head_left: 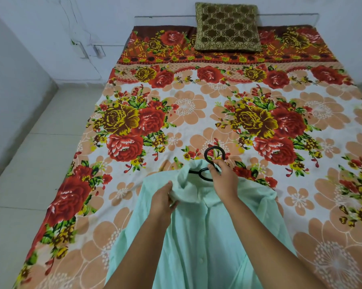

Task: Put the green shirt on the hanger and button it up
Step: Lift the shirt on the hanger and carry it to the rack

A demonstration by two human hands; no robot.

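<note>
The pale green shirt (205, 236) lies front-up on the floral bedsheet (134, 113) at the near edge of the bed, its collar pointing toward the brown cushion (227, 28) at the head. The black hanger (212, 161) is partly inside the neck with its hook sticking out — the right hand (223, 180) has its grip closed around the hanger's neck just below the hook, while the left hand (165, 198) pinches a bunched fold of collar fabric. The left shoulder looks rumpled rather than seated, so the hanger arm could snag there — and buttoning over that would likely leave the placket crooked.
</note>
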